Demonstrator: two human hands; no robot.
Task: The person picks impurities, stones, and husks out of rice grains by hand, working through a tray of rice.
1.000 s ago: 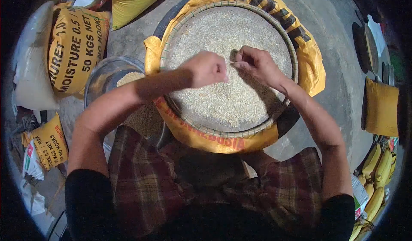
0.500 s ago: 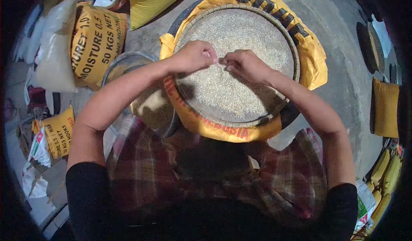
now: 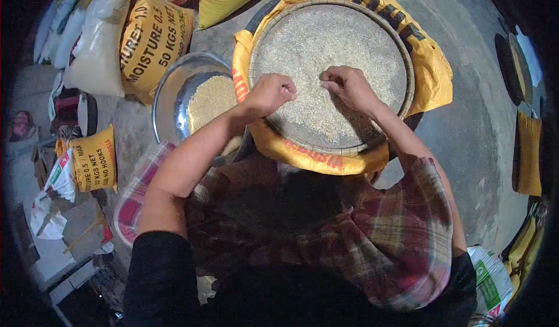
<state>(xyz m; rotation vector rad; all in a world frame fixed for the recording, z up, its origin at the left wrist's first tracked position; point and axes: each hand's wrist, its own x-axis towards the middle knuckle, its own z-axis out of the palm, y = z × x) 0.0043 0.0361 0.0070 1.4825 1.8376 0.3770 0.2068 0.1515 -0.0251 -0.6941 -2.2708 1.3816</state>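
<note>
We take the woven winnowing tray (image 3: 402, 53) as landmark: round, sitting on a yellow printed sack (image 3: 434, 65) on the concrete floor (image 3: 471, 135), covered edge to edge with a thin layer of grain (image 3: 332, 36).

Left hand (image 3: 269, 94) sits over the tray's near-left part, curled almost into a fist, fingers (image 3: 286, 88) pinched together. Whether anything is between them, we cannot tell: too small to resolve. Right hand (image 3: 348, 85) is over the tray's centre, fingers bent down and bunched, tips on or just above the grain; no held item visible there either. The hands are near each other, not touching.

Just left of the tray, a metal bowl (image 3: 169, 88) holds a smaller heap of similar grain (image 3: 211, 99). Further left of the tray: a yellow sack printed "50 KGS NET" (image 3: 152, 42) and a white sack (image 3: 96, 48).

Progress, our judgement: picking through the grain is under way. The tray is full and evenly spread, with no cleared patch, so most of it looks unsorted. The bowl is partly filled.
</note>
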